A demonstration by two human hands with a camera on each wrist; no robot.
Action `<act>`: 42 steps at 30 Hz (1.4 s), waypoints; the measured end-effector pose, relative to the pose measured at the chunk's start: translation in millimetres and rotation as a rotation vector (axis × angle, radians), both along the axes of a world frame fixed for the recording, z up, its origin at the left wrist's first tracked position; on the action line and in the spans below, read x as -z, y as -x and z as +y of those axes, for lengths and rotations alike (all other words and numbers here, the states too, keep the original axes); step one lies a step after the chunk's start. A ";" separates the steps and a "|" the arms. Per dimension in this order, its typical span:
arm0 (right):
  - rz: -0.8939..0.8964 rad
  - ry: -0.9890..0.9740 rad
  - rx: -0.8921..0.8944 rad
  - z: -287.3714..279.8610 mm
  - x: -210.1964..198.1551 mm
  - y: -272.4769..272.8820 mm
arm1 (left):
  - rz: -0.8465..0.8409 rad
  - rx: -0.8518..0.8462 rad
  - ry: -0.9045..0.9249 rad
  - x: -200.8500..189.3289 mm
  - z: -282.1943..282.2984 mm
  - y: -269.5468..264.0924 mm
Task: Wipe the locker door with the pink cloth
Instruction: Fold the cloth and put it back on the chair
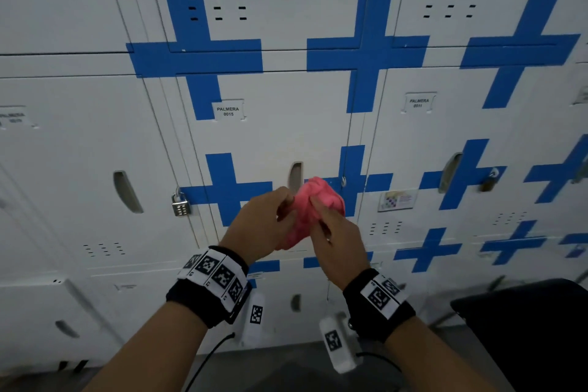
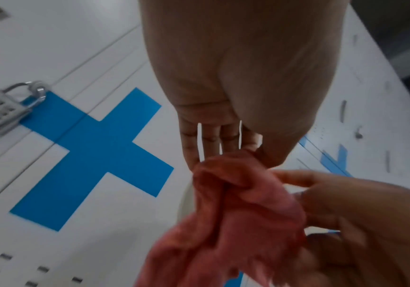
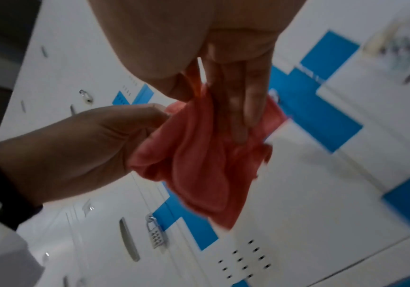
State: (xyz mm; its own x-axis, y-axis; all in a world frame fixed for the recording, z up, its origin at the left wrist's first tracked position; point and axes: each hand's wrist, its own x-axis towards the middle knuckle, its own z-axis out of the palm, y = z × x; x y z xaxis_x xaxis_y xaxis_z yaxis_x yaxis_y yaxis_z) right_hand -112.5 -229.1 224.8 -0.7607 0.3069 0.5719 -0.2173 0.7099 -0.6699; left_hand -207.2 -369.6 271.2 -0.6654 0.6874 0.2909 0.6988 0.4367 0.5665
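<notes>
Being held up in front of the lockers, the pink cloth [image 1: 310, 210] is being gripped by both hands at once, bunched into a loose wad between them. Nearest the head camera, black wrist bands [image 1: 211, 283] carrying white coded squares are being worn on both forearms. The cloth's left side is being pinched by the left hand [image 1: 264, 223], with thumb and fingertips curled onto a fold; in the left wrist view the fingers [image 2: 208, 139] are being pressed into the top of the fabric [image 2: 235, 213]. The right side is being grasped by the right hand [image 1: 337, 242], and in the right wrist view its fingers [image 3: 243, 101] are being laid down over the crumpled cloth [image 3: 203, 159] while the thumb is closing on it from the other side.

Just behind the cloth, the locker door [image 1: 286, 143] labelled 0015 is being faced; whether the cloth is touching it cannot be told. White paint and blue crosses [image 1: 227, 188] are being shown across the bank. A silver combination padlock [image 1: 180, 203] is being hung at the door's left edge, and a slot handle [image 1: 296, 175] is being partly covered by the cloth's upper edge. Farther right, a small card [image 1: 397, 200] is being displayed on the neighbouring door.
</notes>
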 end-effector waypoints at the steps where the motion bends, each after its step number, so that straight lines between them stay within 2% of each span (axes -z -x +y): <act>1: -0.056 -0.051 0.037 7.3 -1.6 -11.9 | 0.005 0.041 0.059 -2.3 4.1 -4.6; 4: -0.265 -0.251 0.138 35.5 -2.9 -44.2 | 0.034 0.229 0.210 -6.2 25.0 -22.0; 6: -0.341 -0.323 0.182 55.4 -2.3 -62.3 | 0.056 0.341 0.261 -8.0 45.5 -36.9; 10: -0.306 -0.440 0.286 88.4 -1.4 -83.6 | 0.084 0.406 0.291 -8.0 91.3 -62.0; 12: -0.293 -0.440 0.299 105.5 -8.6 -91.6 | 0.082 0.421 0.283 -11.5 112.1 -72.0; 15: -0.362 -0.423 0.308 142.7 -24.0 -117.3 | -0.007 0.503 0.284 -19.2 146.9 -90.5; 18: -0.468 -0.398 0.346 184.2 -33.0 -159.7 | -0.014 0.537 0.311 -14.8 187.5 -104.9; 21: -0.599 -0.272 0.372 222.6 -25.9 -214.5 | -0.017 0.582 0.318 0.6 237.4 -127.4; 25: -0.763 -0.145 0.440 266.7 7.4 -287.5 | -0.036 0.701 0.457 40.2 310.8 -173.9; 27: -0.900 -0.104 0.479 289.7 29.6 -310.7 | -0.060 0.773 0.529 66.6 345.6 -200.0; 34: -1.427 0.016 0.638 356.9 116.6 -336.4 | -0.032 0.967 0.679 160.4 440.0 -277.0; 36: -1.466 0.086 0.695 368.8 148.9 -343.3 | -0.020 0.966 0.701 187.2 461.8 -289.1; 38: -1.422 0.119 0.780 372.6 172.9 -348.7 | -0.002 0.917 0.683 205.3 475.9 -295.8; 42: -1.335 0.060 1.024 377.1 211.6 -347.1 | 0.108 0.746 0.635 238.3 497.0 -303.7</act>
State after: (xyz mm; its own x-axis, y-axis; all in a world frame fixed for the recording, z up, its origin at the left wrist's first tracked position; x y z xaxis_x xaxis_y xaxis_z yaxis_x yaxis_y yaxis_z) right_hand 234.6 148.0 13.2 -0.1571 0.9432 -0.2928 0.9872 0.1579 -0.0213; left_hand 96.6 127.4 32.9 0.0110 0.9697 -0.2439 0.9530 0.0638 0.2963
